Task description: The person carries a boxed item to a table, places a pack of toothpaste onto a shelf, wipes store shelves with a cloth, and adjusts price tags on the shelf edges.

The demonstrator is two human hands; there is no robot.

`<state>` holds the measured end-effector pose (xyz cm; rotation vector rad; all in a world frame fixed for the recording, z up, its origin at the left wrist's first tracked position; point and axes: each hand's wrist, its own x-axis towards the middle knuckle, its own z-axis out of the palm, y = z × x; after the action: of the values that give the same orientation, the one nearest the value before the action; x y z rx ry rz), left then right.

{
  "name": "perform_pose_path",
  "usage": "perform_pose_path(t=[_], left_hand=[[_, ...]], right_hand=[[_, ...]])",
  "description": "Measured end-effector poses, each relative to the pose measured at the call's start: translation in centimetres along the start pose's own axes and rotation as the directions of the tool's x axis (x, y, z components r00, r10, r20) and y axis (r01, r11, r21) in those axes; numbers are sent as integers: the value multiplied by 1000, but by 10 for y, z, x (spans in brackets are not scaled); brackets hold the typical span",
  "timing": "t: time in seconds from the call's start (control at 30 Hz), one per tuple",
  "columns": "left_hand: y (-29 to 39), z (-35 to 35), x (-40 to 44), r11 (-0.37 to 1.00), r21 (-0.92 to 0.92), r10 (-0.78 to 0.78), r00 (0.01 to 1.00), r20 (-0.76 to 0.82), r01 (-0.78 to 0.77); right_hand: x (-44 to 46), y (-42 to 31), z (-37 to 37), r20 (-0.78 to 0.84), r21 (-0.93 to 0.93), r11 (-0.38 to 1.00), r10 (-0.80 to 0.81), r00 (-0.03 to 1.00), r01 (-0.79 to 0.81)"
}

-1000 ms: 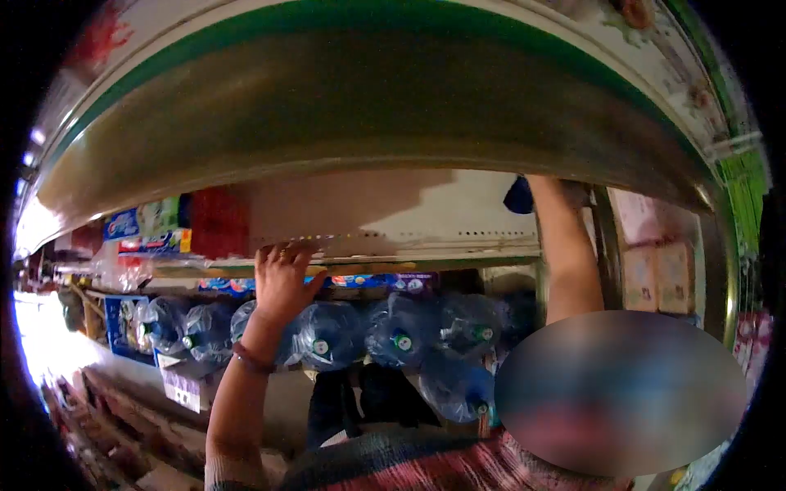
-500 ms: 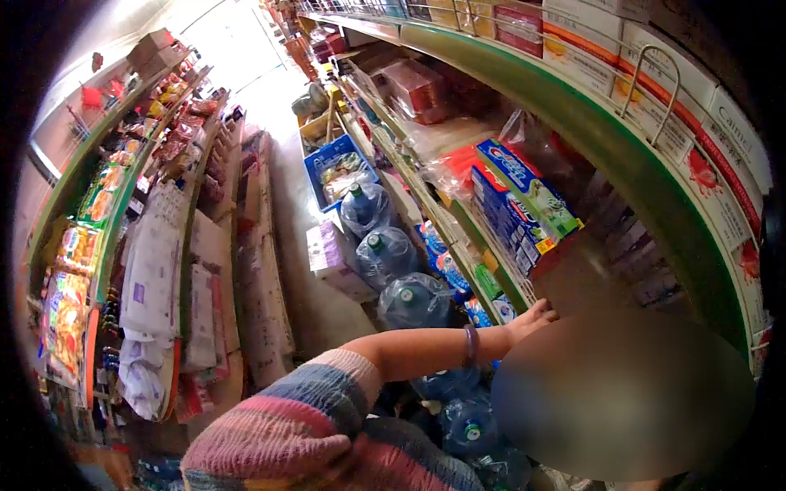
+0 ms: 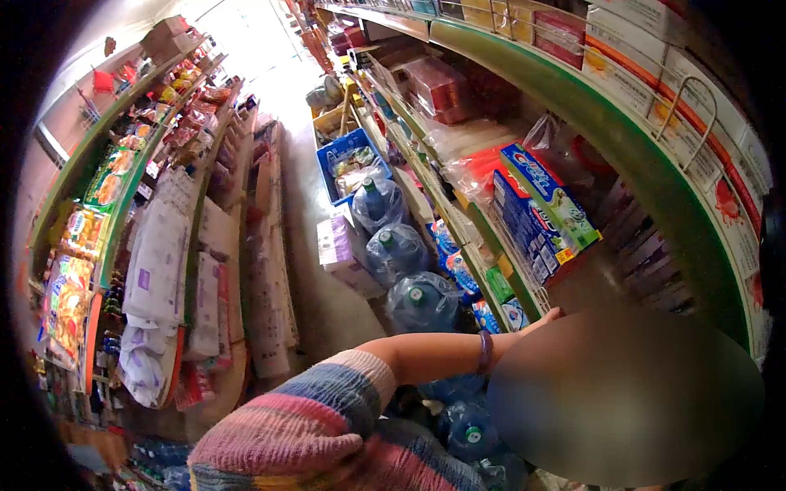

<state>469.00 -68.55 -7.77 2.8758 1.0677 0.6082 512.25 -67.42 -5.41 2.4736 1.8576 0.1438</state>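
My left hand [image 3: 528, 329] reaches right to the edge of a low shelf, with a purple bracelet [image 3: 485, 352] on its wrist and a striped knit sleeve [image 3: 327, 393] up the arm. Only part of this hand shows; a large blurred patch [image 3: 626, 397] covers the rest, so its grip is hidden. Just beyond it, blue and green toothpaste boxes [image 3: 544, 204] lie stacked on the shelf. No right hand is visible. Below my forearm stand large blue water jugs [image 3: 422, 303], several of them wrapped in clear plastic.
A blue crate [image 3: 332, 164] with packets and a white and purple carton [image 3: 344, 254] stand along the aisle floor [image 3: 319, 319]. Packaged snacks [image 3: 65, 303] and white plastic-wrapped packs [image 3: 155, 254] fill the left shelves. White cartons [image 3: 630, 49] sit on the upper right shelf behind a wire rail.
The view has shifted slightly, so the shelves and goods appear a little farther right. My left hand stays at the shelf edge, with more of it under the blurred patch.
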Motion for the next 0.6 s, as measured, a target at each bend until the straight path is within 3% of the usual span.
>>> perform_pose_path(t=[0.23,0.27,0.3,0.33,0.37,0.4,0.43,0.47,0.5,0.6], left_hand=[[0,-4,-2,995,102,17,999,-39,-13],[4,-20,8,998,59,-29,966,257,14],[2,-18,7,999,23,-40,961,272,34],[-1,-11,4,1000,14,24,981,191,-27],[5,-37,12,998,-51,-26,929,369,48],[6,-39,13,1000,6,-8,921,388,6],[8,-35,8,995,-71,-53,956,288,76],[9,-33,8,998,60,7,974,225,-21],[7,-22,7,998,-43,-48,995,84,52],[7,-26,10,999,-29,-43,999,28,44]], right_hand=[[-13,31,-2,-8,8,1000,4,1000,-4],[-19,38,-4,-12,8,1000,12,1000,-12],[-21,38,-6,-18,7,1000,14,1000,-13],[-21,36,-11,-17,-2,1000,21,1000,-21],[-22,35,-13,-4,-17,999,41,999,-42],[-21,34,-17,6,-36,998,59,998,-59],[-24,33,-19,23,-51,995,87,996,-85],[-27,36,-21,39,-61,991,121,992,-119],[-27,37,-23,51,-72,988,143,988,-139],[-26,41,-21,68,-78,979,194,979,-189]])
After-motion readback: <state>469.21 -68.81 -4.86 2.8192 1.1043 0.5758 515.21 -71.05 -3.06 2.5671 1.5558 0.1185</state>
